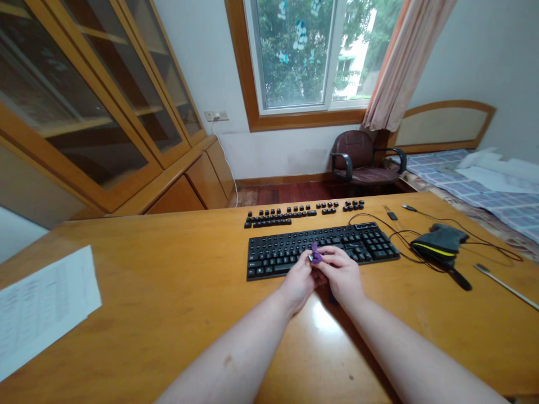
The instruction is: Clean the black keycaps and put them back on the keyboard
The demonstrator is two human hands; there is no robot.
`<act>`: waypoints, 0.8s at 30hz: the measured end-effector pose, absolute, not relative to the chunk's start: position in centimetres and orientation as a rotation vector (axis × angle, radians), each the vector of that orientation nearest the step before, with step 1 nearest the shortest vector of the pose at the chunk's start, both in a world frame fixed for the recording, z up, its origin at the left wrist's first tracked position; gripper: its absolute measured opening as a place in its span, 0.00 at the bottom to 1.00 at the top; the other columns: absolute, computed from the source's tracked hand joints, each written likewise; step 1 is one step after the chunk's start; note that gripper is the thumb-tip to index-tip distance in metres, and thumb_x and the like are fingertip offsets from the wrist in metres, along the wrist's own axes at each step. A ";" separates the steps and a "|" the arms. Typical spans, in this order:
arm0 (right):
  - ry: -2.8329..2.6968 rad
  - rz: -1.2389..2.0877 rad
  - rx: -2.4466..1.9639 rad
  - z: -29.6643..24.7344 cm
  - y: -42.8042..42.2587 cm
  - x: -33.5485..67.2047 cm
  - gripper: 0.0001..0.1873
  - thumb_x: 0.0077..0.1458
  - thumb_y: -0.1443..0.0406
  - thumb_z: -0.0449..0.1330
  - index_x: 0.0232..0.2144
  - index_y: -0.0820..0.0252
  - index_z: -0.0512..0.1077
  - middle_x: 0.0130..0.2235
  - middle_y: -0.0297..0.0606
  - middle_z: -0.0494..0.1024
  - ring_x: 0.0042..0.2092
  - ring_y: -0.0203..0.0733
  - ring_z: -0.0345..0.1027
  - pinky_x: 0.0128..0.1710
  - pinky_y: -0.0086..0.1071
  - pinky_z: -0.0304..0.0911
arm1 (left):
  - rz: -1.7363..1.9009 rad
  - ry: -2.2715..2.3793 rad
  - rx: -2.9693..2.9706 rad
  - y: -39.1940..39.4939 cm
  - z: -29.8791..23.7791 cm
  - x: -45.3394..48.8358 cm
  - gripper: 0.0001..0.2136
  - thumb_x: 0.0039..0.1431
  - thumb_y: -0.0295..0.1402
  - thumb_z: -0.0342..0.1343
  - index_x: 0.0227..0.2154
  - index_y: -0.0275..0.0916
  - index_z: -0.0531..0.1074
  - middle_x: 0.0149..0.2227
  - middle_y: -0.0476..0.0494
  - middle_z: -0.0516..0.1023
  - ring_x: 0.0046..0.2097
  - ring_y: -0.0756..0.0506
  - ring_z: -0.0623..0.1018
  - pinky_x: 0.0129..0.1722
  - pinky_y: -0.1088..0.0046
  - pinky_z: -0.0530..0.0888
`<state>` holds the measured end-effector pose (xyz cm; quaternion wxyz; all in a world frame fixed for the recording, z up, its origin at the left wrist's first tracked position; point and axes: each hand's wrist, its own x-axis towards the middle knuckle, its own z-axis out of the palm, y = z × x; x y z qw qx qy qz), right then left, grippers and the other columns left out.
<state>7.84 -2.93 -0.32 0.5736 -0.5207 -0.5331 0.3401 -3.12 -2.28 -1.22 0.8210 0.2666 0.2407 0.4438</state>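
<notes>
A black keyboard lies on the wooden desk in the middle of the view. Both my hands meet just in front of it. My left hand and my right hand are closed in a pinch on a small purple tool, probably a keycap puller, held just above the keyboard's front edge. Rows of loose black keycaps are lined up on the desk behind the keyboard.
A printed sheet of paper lies at the desk's left edge. At the right are a black and yellow pouch, black cables and a thin metal rod. A chair and a bed stand beyond the desk.
</notes>
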 end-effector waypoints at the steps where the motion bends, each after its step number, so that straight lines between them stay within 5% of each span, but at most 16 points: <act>1: -1.246 0.804 -1.221 -0.3 -2.9 7.9 0.03 0.44 0.63 0.64 0.24 0.53 0.78 0.38 0.40 0.76 0.42 0.45 0.69 0.45 0.42 0.64 | 0.944 0.507 0.581 -2.3 -1.3 -3.1 0.11 0.54 0.40 0.55 0.37 0.41 0.65 0.31 0.49 0.70 0.29 0.53 0.69 0.31 0.76 0.65; 7: -1.277 0.883 -1.187 -0.3 -2.7 7.7 0.14 0.40 0.66 0.65 0.34 0.52 0.77 0.44 0.39 0.75 0.47 0.46 0.67 0.50 0.42 0.61 | 1.017 0.605 0.661 -2.2 -1.5 -2.9 0.15 0.54 0.36 0.54 0.44 0.42 0.65 0.34 0.47 0.72 0.28 0.53 0.69 0.29 0.77 0.65; 17: -1.272 0.813 -1.237 -0.3 -3.0 7.0 0.10 0.45 0.63 0.63 0.34 0.54 0.78 0.41 0.41 0.76 0.44 0.45 0.68 0.48 0.41 0.63 | 1.146 0.779 0.845 -2.5 -1.0 -2.9 0.13 0.53 0.36 0.54 0.41 0.39 0.69 0.41 0.42 0.73 0.41 0.46 0.72 0.36 0.75 0.69; 24: -1.495 0.987 -1.069 -0.2 -1.6 9.3 0.12 0.45 0.66 0.63 0.36 0.52 0.77 0.42 0.39 0.76 0.46 0.44 0.68 0.50 0.40 0.61 | 0.986 0.657 0.682 -2.0 -2.4 -2.9 0.24 0.52 0.40 0.57 0.52 0.43 0.62 0.38 0.44 0.73 0.32 0.52 0.71 0.32 0.76 0.68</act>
